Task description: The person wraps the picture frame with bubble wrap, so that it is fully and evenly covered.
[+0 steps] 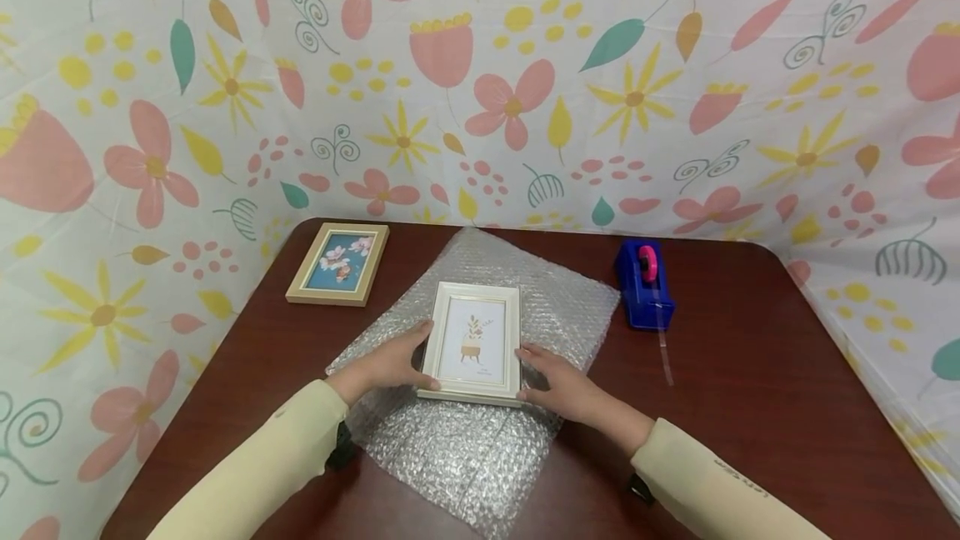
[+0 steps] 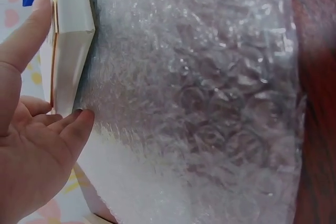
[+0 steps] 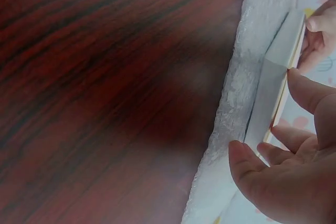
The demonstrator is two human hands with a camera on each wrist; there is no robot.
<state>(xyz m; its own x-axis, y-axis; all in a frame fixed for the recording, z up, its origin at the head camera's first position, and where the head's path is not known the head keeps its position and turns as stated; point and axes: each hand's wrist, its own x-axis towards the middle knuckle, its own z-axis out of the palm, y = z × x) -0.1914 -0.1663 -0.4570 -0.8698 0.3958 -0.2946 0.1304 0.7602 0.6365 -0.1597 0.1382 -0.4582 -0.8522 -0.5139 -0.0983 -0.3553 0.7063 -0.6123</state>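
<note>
A white picture frame with a plant-pot print lies face up on a sheet of bubble wrap, near its middle. On the frame's left side my left hand holds the edge, thumb at the near left corner. My right hand grips the opposite side, with the thumb by the near right corner. In the left wrist view the left fingers reach the frame's side wall, low near the wrap. The right wrist view has the right thumb on the frame's front edge and the fingers along its side.
A blue tape dispenser with a pink core stands to the right, a strip of clear tape trailing from it. At the back left lies a wooden-edged picture frame with a blossom picture. A floral cloth hangs behind the dark table.
</note>
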